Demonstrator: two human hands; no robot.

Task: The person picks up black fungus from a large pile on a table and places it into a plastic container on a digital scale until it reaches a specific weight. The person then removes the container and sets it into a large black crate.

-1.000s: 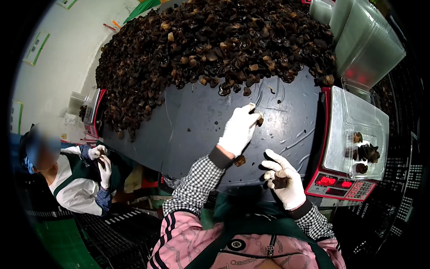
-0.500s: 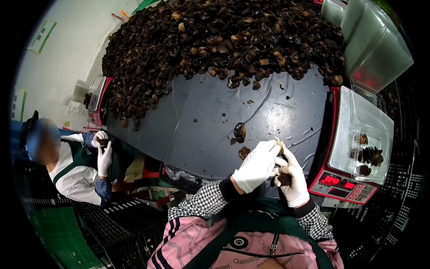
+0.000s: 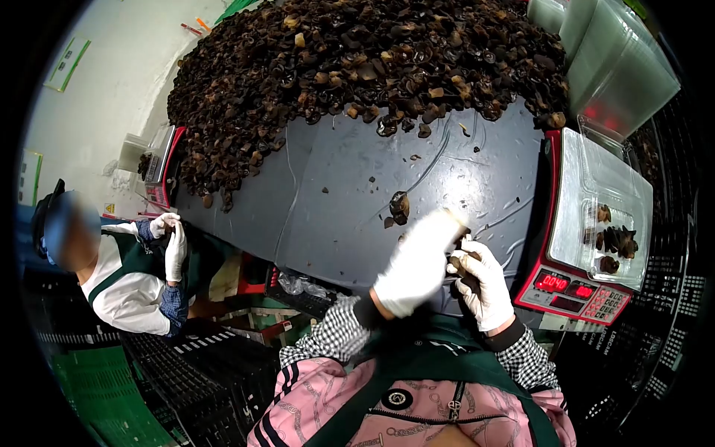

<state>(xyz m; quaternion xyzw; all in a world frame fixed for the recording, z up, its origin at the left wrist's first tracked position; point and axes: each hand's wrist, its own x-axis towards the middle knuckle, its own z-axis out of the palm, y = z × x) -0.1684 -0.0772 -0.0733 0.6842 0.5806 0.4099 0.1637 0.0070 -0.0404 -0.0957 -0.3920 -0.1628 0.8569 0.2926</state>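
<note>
Mushroom pieces sit in your right hand, gloved fingers curled around them. Your left hand is blurred, close beside the right; cannot tell whether its fingers are closed or gripping anything. One loose piece lies on the grey table, beyond your left hand. Large heap covers the far side. Clear tray with more pieces rests on the scale, right.
</note>
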